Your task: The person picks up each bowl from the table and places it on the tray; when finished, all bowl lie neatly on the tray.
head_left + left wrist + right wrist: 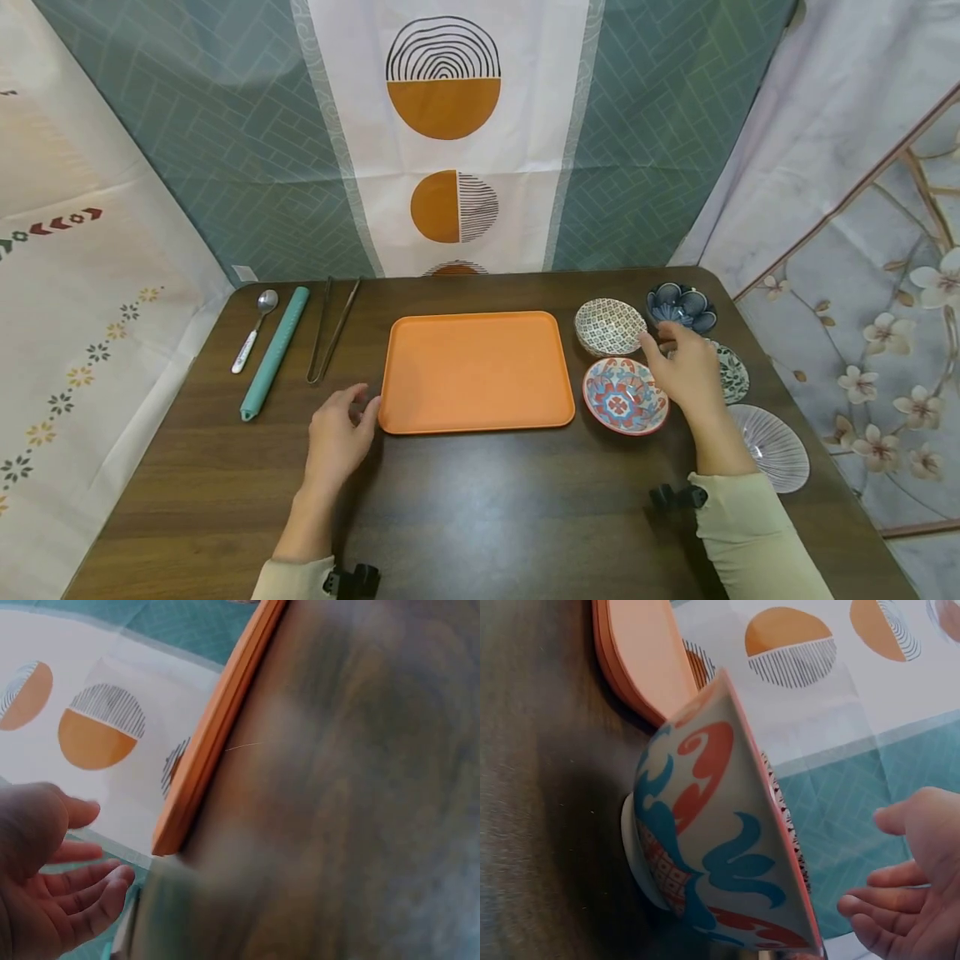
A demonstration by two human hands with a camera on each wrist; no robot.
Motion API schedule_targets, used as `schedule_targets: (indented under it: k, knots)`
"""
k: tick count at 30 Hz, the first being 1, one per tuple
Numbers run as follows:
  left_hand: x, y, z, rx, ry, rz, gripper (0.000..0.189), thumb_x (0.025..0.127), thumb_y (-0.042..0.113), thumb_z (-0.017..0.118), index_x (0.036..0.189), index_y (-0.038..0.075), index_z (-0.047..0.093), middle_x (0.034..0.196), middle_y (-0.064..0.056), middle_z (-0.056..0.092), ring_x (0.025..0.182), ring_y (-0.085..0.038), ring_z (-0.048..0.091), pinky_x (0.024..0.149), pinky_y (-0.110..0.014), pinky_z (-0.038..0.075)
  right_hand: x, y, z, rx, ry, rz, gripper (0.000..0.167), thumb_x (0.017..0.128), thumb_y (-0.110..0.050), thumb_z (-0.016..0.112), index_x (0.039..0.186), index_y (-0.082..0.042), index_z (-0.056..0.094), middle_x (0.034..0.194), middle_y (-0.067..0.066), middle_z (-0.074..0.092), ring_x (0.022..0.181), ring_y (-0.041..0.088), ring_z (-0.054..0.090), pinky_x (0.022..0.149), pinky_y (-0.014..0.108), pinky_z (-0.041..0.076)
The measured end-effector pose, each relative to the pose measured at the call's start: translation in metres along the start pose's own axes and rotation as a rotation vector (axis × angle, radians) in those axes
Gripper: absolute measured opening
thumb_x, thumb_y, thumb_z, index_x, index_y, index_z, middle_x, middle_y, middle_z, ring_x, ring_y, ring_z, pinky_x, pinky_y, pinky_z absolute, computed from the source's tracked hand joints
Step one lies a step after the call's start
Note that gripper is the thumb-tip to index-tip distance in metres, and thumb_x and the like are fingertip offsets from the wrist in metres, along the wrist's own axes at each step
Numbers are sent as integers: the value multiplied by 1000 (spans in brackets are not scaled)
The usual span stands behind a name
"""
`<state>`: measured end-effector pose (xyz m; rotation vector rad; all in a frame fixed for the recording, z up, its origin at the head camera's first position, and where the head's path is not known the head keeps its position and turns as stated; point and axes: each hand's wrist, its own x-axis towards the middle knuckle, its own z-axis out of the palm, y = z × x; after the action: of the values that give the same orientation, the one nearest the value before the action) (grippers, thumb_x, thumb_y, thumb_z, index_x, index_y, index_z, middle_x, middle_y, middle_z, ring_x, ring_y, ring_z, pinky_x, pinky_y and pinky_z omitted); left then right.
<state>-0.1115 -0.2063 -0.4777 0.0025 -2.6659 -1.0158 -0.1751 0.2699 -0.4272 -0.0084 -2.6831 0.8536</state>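
Observation:
An orange rectangular tray lies in the middle of the table. My left hand hovers at its near left corner, fingers loosely bent and holding nothing; the left wrist view shows a gap between the fingers and the tray edge. Over the group of bowls on the right is my right hand, also holding nothing. Nearest to it is a red-and-blue patterned bowl, whose painted side fills the right wrist view. A green leaf-patterned bowl is partly hidden behind this hand.
A small patterned bowl and a dark blue petal-shaped bowl stand at the back right. A white ribbed bowl sits by the right edge, partly behind the forearm. At left lie a spoon, a teal stick-like object and metal tongs.

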Motion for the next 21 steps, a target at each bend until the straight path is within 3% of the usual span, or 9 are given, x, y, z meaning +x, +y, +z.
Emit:
schedule_targets:
  k: [4, 11, 17, 21]
  knots:
    - [0, -3, 3, -19, -16, -120, 33, 98, 17, 68, 118, -9, 68, 88, -14, 70, 68, -21, 64, 58, -31, 53, 8, 2, 4, -43, -43, 50, 52, 102, -33, 58, 127, 14, 59, 109, 32, 68, 98, 47, 65, 86, 63, 51]
    - [0, -7, 10, -161, -156, -272, 39, 100, 22, 66, 124, -9, 65, 85, -11, 72, 60, -16, 68, 51, -25, 56, 21, 11, 15, -110, -141, 89, 49, 101, -31, 60, 116, 15, 66, 104, 33, 69, 101, 52, 62, 85, 63, 51]
    - [0, -10, 13, -206, -164, -311, 36, 98, 17, 68, 122, -10, 66, 81, -11, 71, 56, -18, 68, 50, -26, 58, 30, 13, 21, -124, -141, 98, 38, 100, -24, 60, 101, 12, 72, 97, 33, 69, 96, 53, 63, 75, 61, 51]
    - [1, -11, 14, -214, -164, -317, 33, 97, 14, 69, 123, -8, 67, 80, -10, 71, 57, -17, 68, 51, -26, 59, 36, 10, 21, -137, -138, 91, 36, 98, -16, 59, 69, 5, 63, 68, 23, 62, 69, 43, 59, 54, 48, 45]
